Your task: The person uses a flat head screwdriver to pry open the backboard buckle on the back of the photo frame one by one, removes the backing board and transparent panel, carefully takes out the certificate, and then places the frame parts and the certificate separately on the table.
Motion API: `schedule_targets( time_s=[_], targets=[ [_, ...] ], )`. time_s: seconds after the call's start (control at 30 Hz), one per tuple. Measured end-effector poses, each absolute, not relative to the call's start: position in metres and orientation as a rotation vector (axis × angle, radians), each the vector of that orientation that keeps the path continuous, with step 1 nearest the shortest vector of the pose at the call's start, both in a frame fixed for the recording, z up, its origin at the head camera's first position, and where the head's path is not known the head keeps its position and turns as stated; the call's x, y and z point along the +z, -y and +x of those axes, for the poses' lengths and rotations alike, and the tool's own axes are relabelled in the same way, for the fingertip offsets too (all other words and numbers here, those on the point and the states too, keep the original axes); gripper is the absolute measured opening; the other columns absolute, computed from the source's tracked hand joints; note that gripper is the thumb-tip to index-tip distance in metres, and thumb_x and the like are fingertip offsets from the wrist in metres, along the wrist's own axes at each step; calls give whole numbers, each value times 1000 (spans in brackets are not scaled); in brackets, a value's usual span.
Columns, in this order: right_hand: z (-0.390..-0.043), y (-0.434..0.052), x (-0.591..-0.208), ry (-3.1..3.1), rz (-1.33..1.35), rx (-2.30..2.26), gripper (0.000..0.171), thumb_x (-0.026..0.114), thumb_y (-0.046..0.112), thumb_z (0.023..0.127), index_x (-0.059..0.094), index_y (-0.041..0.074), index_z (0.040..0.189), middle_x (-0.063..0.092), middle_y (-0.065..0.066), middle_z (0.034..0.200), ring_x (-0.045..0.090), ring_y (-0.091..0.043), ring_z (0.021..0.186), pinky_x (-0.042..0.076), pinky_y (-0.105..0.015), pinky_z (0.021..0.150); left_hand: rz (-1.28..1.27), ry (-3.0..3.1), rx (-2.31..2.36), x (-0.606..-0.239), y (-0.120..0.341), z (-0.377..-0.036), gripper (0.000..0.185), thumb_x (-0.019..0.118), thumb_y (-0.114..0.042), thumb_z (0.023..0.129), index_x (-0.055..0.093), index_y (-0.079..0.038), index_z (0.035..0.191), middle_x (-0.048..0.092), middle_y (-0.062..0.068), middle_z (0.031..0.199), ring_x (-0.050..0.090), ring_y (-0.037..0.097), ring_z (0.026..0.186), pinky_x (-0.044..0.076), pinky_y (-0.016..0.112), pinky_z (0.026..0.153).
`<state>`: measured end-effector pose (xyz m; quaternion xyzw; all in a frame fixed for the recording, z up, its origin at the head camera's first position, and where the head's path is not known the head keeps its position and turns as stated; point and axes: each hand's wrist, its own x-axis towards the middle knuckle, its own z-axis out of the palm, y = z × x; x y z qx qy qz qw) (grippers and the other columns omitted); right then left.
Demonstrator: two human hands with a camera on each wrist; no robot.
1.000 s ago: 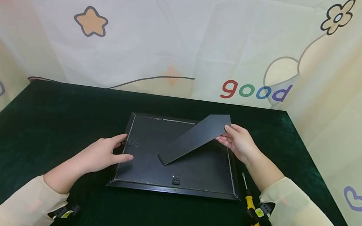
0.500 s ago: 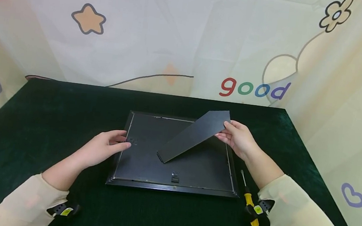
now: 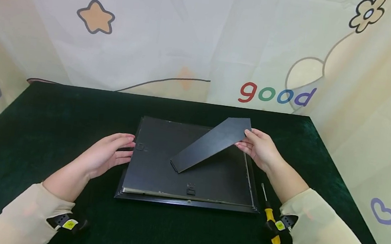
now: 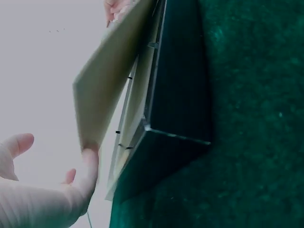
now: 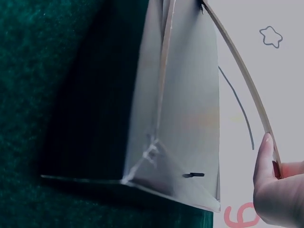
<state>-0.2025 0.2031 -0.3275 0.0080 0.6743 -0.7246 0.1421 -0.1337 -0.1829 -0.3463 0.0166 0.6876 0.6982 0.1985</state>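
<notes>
Head: we are lifting backing board (image 3: 190,165) out of picture frame (image 3: 186,202) by easel stand (image 3: 211,144), right hand (image 3: 259,148) pinching its tip; left hand (image 3: 106,155) backing off, fingers loose, apart.
Left wrist: board's edge (image 4: 111,71) tilting beyond fingertips (image 4: 90,159).
Right wrist: fingers (image 5: 264,156) clamped on stand (image 5: 242,78).

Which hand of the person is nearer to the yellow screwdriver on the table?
Right. The right hand holds the stand flap above the frame's right side, up-table of the screwdriver. The left hand is at the frame's left edge, across from it.

Dark green table (image 3: 54,122) before a cartoon-printed cream curtain (image 3: 190,37).
</notes>
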Motion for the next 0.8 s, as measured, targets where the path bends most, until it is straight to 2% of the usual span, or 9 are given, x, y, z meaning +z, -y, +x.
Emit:
schedule_targets(
  time_s=[0.1,0.33,0.47,0.67,0.8],
  targets=[
    [-203,-203,-327,-1926,20,-2100,29,40,18,90,37,0,114,55,-8,81,59,-16,74,45,-26,74,44,-1824,2018,-351,182,-136,59,44,-31,88,21,1,130,29,18,126,40,30,109,38,33,86],
    [-205,-203,-329,-1957,14,-2088,31,40,17,90,36,-1,115,55,-8,82,59,-16,75,45,-26,74,89,-1488,2099,-360,180,-142,39,42,-16,90,34,5,122,55,13,107,53,24,98,39,35,83],
    [-209,-204,-333,-2074,48,-1963,35,42,18,90,35,-2,118,54,-12,85,60,-16,75,45,-26,73,170,-1401,2153,-361,180,-140,36,39,-12,91,36,5,122,56,13,106,52,25,99,39,35,82],
    [-214,-208,-338,-2374,25,-1623,47,46,23,88,33,-1,126,50,-18,99,57,-21,76,46,-29,73,239,-1373,2227,-359,179,-129,34,38,-9,91,36,5,122,58,13,102,54,25,96,38,35,81],
    [-215,-208,-338,-2530,-54,-1430,46,46,28,87,37,1,124,52,-18,96,52,-25,74,46,-33,72,223,-1356,2279,-356,180,-120,32,38,-9,90,39,5,119,59,12,99,56,23,93,38,34,80]
  ],
)
